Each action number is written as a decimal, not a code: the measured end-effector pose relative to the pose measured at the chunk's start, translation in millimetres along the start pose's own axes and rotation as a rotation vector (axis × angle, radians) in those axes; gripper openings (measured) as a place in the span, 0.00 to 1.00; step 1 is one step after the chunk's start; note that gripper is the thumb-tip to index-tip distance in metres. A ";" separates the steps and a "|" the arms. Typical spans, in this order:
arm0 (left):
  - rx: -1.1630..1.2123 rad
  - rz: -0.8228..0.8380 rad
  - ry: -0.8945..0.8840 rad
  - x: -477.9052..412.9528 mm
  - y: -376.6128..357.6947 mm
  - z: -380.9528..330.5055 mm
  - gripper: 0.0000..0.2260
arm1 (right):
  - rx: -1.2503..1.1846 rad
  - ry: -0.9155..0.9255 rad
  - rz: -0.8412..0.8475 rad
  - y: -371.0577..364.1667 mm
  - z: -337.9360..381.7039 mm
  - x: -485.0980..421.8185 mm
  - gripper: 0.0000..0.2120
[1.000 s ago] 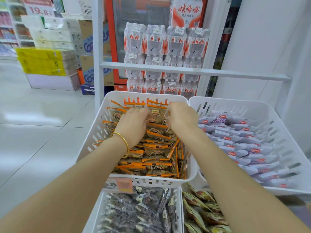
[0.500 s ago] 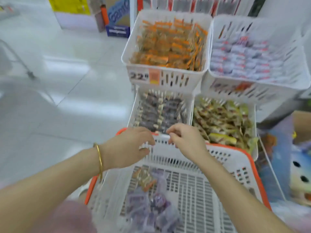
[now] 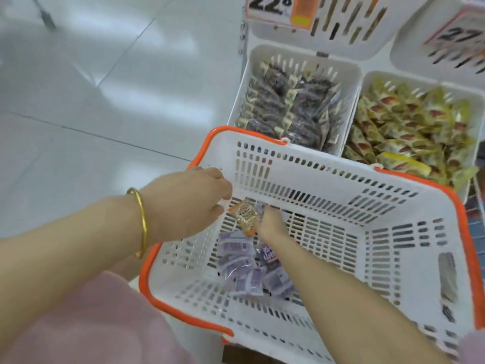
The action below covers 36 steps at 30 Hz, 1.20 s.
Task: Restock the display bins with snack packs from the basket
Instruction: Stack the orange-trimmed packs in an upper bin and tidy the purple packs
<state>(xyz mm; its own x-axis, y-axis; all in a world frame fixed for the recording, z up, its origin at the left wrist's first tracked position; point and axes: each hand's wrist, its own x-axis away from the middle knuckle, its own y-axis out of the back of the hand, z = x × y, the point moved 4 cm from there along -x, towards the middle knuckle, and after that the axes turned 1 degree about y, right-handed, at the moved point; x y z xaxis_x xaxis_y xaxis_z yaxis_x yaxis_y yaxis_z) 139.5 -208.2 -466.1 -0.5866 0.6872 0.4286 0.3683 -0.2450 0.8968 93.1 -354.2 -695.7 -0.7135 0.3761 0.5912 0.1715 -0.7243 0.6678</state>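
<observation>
A white basket with an orange rim (image 3: 456, 206) stands in front of the display bins. On its floor lie several purple snack packs (image 3: 244, 261) and one orange snack pack (image 3: 242, 215), which is tilted up. My right hand (image 3: 271, 225) reaches deep into the basket and pinches the orange pack's near edge. My left hand (image 3: 189, 203), with a gold bangle on the wrist, hovers over the basket's left rim. Its fingers are loosely curled just left of the orange pack and hold nothing.
Behind the basket a white bin (image 3: 304, 52) holds dark snack packs, and a bin (image 3: 420, 80) to its right holds yellow-green packs. Above them hang two more bins with price tags (image 3: 273, 6). Glossy tiled floor (image 3: 105, 101) lies to the left.
My view dropped from the top bins to the basket. Both hands left the orange-pack bin, passed the basket's far rim and now reach inside, the right one onto an orange pack.
</observation>
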 end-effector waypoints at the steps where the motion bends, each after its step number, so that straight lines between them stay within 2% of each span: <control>1: 0.007 0.021 0.021 2.0 -3.9 6.0 0.14 | -0.052 -0.036 -0.007 -5.9 0.3 -3.5 0.14; 3: 0.011 0.061 0.035 3.6 -11.2 13.5 0.14 | -0.190 -0.151 -0.047 -10.9 -0.9 -8.4 0.17; 5: 0.020 0.077 0.037 3.2 -14.7 17.2 0.14 | -0.307 -0.263 -0.081 -14.6 -2.0 -11.3 0.15; 9: 0.070 0.070 0.075 -1.7 -9.2 22.3 0.14 | -0.507 -0.314 -0.047 -10.4 -3.0 -5.9 0.12; 12: 0.195 0.052 0.118 -8.4 -1.5 17.0 0.17 | -0.913 -0.250 0.055 20.3 -2.3 14.5 0.04; 14: 0.367 0.015 0.176 -15.4 1.7 10.7 0.20 | -1.111 -0.149 0.144 51.0 4.2 35.7 0.04; 17: 0.722 -0.069 0.305 -27.8 5.5 1.3 0.26 | -1.260 0.011 0.183 98.1 17.2 63.5 0.04; 19: 0.946 -0.087 0.304 -37.4 7.5 -10.9 0.27 | -1.295 0.105 0.192 121.1 28.4 80.6 0.06; 23: 1.169 -0.226 0.160 -50.0 33.9 -29.8 0.23 | -1.171 0.316 0.160 167.2 51.6 112.7 0.05; 25: 1.249 -0.290 0.111 -51.6 57.4 -35.5 0.13 | -0.998 0.383 0.054 197.8 58.0 123.1 0.10; 26: 1.244 -0.322 0.093 -52.7 70.6 -37.5 0.09 | -0.906 0.420 -0.021 215.8 61.6 126.2 0.15; 28: 1.149 -0.353 0.013 -60.9 91.6 -40.8 0.09 | -0.763 0.524 -0.158 251.0 73.3 134.5 0.24; 30: 1.025 -0.356 -0.088 -68.1 112.8 -47.3 0.10 | -0.616 0.625 -0.274 281.0 88.6 139.2 0.28; 32: 0.896 -0.384 -0.136 -76.2 131.7 -50.5 0.11 | -0.401 0.689 -0.372 304.8 105.4 138.8 0.24; 34: 0.810 -0.452 -0.147 -84.4 149.4 -50.6 0.10 | -0.230 0.716 -0.412 322.8 122.5 136.0 0.13; 36: 0.780 -0.555 -0.165 -95.4 167.0 -46.2 0.06 | -0.205 0.733 -0.443 339.9 136.2 129.5 0.07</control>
<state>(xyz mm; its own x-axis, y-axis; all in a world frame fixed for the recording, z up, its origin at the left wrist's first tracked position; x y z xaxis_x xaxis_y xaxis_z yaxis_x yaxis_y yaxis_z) 223.6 -346.3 -352.2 -0.7345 0.6701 -0.1071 0.4797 0.6243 0.6166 151.6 -473.0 -330.6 -0.9540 0.2328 -0.1889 -0.2996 -0.7154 0.6312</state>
